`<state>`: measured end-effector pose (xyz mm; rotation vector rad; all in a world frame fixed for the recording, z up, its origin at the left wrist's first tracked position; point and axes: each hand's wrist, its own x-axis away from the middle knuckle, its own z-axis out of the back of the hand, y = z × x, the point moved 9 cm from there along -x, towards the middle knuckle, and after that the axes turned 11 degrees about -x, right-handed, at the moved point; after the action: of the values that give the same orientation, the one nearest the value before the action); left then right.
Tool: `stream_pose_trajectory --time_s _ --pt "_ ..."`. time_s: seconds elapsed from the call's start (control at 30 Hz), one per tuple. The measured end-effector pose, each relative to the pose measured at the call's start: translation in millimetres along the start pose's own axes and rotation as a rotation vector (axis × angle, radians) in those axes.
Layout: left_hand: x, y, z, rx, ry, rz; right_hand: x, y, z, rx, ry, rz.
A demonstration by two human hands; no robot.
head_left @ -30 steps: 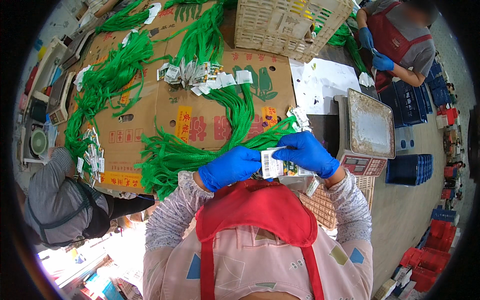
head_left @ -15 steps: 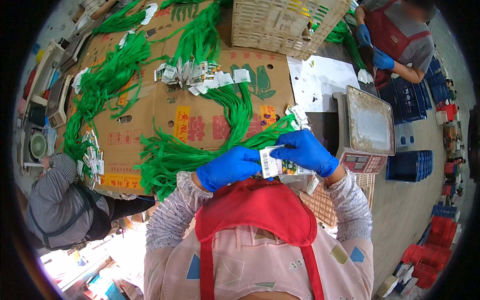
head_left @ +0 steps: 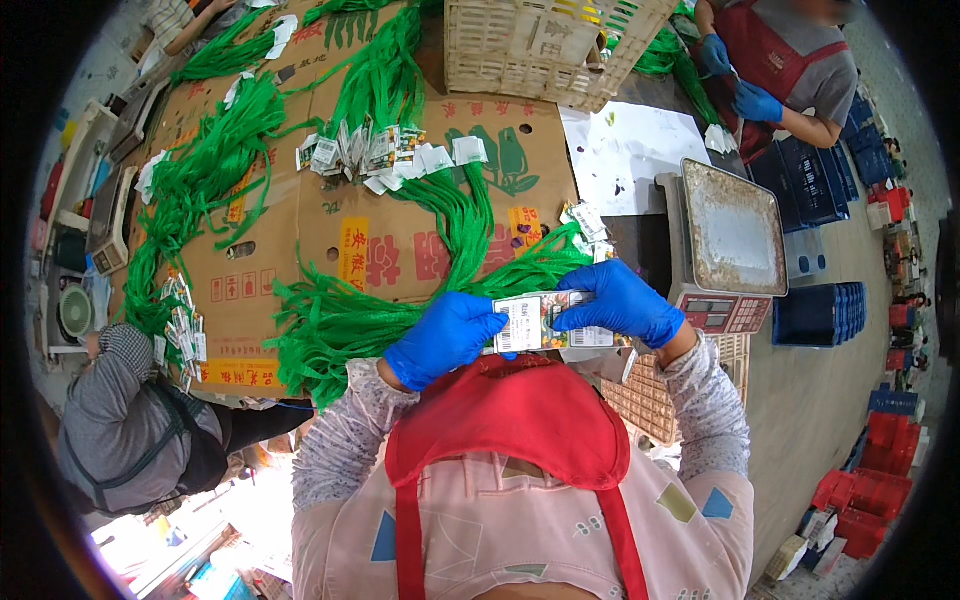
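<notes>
Both blue-gloved hands hold a printed label card (head_left: pixel 534 322) in front of my red apron. My left hand (head_left: pixel 447 338) pinches the card's left end, where a barcode shows. My right hand (head_left: pixel 622 308) grips its upper right part, with fingers bent over the printed face. More white label pieces stick out below the right hand; whether they are joined to the card I cannot tell. Just beyond my hands lies a bundle of green mesh net bags (head_left: pixel 345 318). White tags (head_left: pixel 588 222) sit at that bundle's right end.
Flattened cardboard (head_left: pixel 400 225) covers the table. More green net bundles (head_left: pixel 235 130) with tags lie left and far. A plastic crate (head_left: pixel 545 45) stands at the back, a scale (head_left: pixel 735 240) at right beside white paper (head_left: pixel 630 155). Co-workers are at left and far right.
The card, earlier partly covered and tilted, now lies stretched flat between my hands with more of its printed face showing. My left hand has moved slightly left.
</notes>
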<state>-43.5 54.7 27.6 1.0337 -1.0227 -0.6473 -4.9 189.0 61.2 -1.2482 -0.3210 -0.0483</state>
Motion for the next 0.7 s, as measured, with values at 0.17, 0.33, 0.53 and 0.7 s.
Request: stream_pose_trajectory --time_s 0.17,0.33,0.53,0.7 --pt "-1 0 2 -0.003 0.052 0.006 2 2 1 0.113 0.095 0.028" --pt "-9 -16 5 0.025 0.085 -0.03 1 7 -1 0.011 0.151 0.048" --pt "-7 -16 4 0.146 0.033 0.048 -1 9 -6 -0.123 0.086 -0.012" --pt "-7 -14 6 0.174 0.001 0.043 -2 15 -6 -0.172 0.077 -0.09"
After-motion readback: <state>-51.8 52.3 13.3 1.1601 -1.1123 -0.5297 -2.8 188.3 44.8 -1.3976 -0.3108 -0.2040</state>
